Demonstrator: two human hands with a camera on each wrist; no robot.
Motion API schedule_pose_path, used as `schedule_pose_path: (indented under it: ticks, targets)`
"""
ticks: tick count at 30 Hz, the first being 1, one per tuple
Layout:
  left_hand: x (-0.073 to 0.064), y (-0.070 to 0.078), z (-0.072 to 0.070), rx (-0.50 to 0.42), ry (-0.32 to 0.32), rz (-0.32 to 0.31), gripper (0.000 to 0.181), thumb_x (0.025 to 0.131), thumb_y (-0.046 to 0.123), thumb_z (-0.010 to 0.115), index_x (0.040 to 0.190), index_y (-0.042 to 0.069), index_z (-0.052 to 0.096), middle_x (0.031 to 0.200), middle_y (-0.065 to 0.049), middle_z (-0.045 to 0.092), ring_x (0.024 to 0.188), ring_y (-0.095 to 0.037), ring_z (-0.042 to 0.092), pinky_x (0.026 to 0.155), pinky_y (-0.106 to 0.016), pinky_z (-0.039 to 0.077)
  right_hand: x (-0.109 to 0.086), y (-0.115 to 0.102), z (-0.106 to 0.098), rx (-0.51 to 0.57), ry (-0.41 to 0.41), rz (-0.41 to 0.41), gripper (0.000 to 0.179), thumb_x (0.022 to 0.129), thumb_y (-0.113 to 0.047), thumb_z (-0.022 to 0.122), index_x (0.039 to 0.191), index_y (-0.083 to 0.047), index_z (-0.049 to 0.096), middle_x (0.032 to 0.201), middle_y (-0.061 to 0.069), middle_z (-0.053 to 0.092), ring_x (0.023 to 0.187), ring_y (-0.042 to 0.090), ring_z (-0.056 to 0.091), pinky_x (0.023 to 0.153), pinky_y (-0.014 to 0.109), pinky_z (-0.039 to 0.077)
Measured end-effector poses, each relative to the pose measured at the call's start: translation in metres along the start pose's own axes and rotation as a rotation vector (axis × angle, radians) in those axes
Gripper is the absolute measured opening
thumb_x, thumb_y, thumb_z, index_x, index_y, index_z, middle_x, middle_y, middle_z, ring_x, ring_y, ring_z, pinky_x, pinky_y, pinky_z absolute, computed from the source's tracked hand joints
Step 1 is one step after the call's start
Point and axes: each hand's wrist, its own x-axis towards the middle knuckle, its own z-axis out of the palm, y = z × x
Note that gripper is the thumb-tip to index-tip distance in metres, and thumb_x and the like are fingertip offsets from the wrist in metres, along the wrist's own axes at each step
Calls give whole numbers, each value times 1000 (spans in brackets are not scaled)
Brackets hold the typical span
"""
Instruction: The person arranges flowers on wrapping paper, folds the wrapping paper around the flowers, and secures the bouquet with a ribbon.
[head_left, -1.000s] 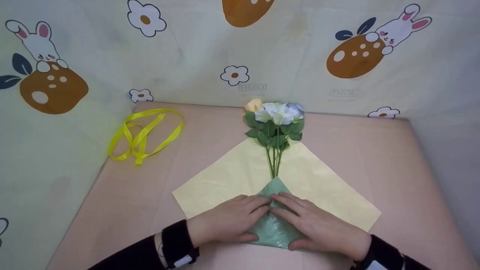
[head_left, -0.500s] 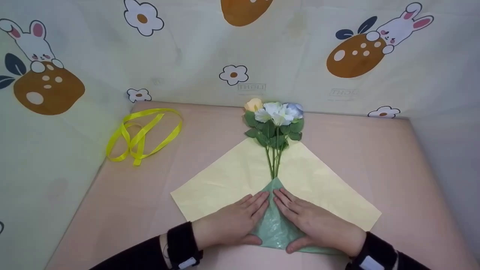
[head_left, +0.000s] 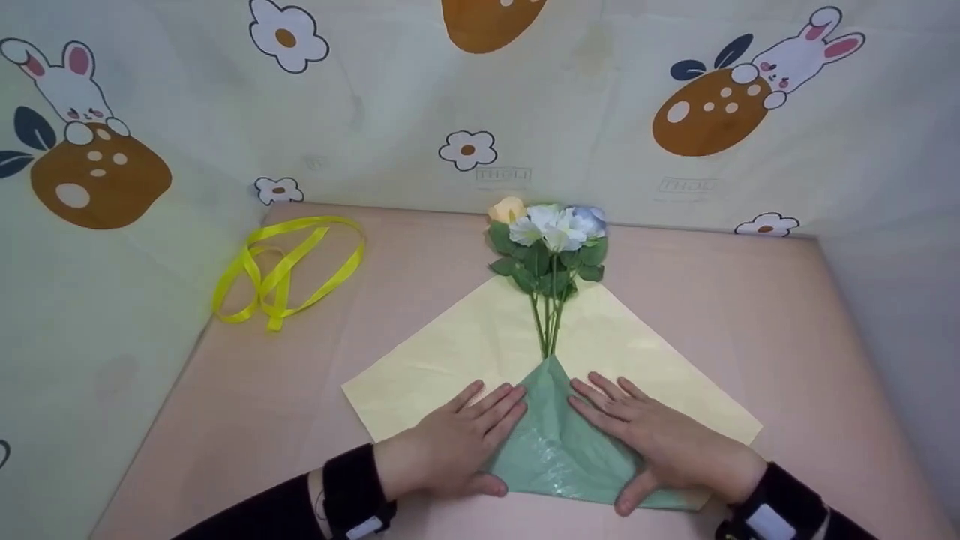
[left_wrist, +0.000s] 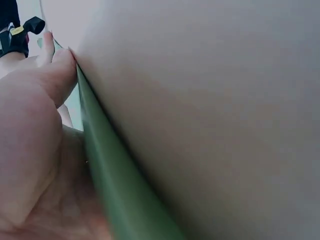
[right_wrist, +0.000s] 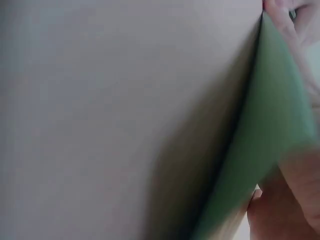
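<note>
A bunch of flowers [head_left: 555, 229] with peach, white and bluish blooms lies on a pale yellow sheet of wrapping paper [head_left: 457, 345]. The sheet's near corner is folded up as a green flap [head_left: 555, 442] over the lower stems [head_left: 549, 322], hiding their ends. My left hand [head_left: 465, 439] rests on the flap's left side with fingers straight and spread. Across from it, my right hand [head_left: 660, 439] presses on the right side, fingers spread and thumb near the bottom fold. In the left wrist view the green fold [left_wrist: 115, 175] runs along the palm.
A loosely looped yellow ribbon [head_left: 285, 270] lies at the back left of the pink tabletop [head_left: 247, 420]. Behind the table hangs a pale cloth [head_left: 390, 112] printed with rabbits and flowers.
Both hands have slid apart from the flap's middle toward its sides, the right hand farther. More of the green flap shows between them. The flowers and ribbon stay in place.
</note>
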Motion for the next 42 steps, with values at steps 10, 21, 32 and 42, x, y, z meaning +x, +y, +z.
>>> schedule_pose_path:
  ticks: [10, 21, 32, 42]
  targets:
    - [-39, -35, 15, -247, 8, -48, 106, 103, 70, 57, 177, 14, 5, 185, -2, -6, 169, -30, -5, 133, -62, 3, -49, 26, 2, -3, 95, -35, 138, 67, -83, 76, 175, -12, 27, 180, 21, 22, 168, 40, 7, 129, 26, -15]
    - [-77, -58, 21, -433, 18, -174, 118, 96, 61, 75, 176, 7, 7, 184, -10, -5, 168, -40, -5, 130, -69, -3, -81, 34, 3, 8, 152, 12, 138, 65, -79, 80, 173, -10, 30, 179, 22, 23, 169, 22, -7, 129, 22, -12]
    - [-76, -58, 24, -475, 26, -242, 126, 89, 63, 80, 176, 9, 6, 184, -9, -3, 168, -38, -4, 131, -67, -1, -80, 25, -7, 56, 46, 127, 140, 63, -76, 82, 175, -16, 24, 183, 14, 10, 160, 5, -26, 120, 17, -22]
    - [-79, -60, 25, -495, 28, -234, 126, 89, 63, 79, 176, 10, 6, 184, -7, -4, 168, -38, -5, 131, -68, 6, -76, 22, -9, 42, 1, 180, 142, 61, -77, 84, 176, -18, 23, 182, 18, 16, 162, 12, -21, 118, 16, -23]
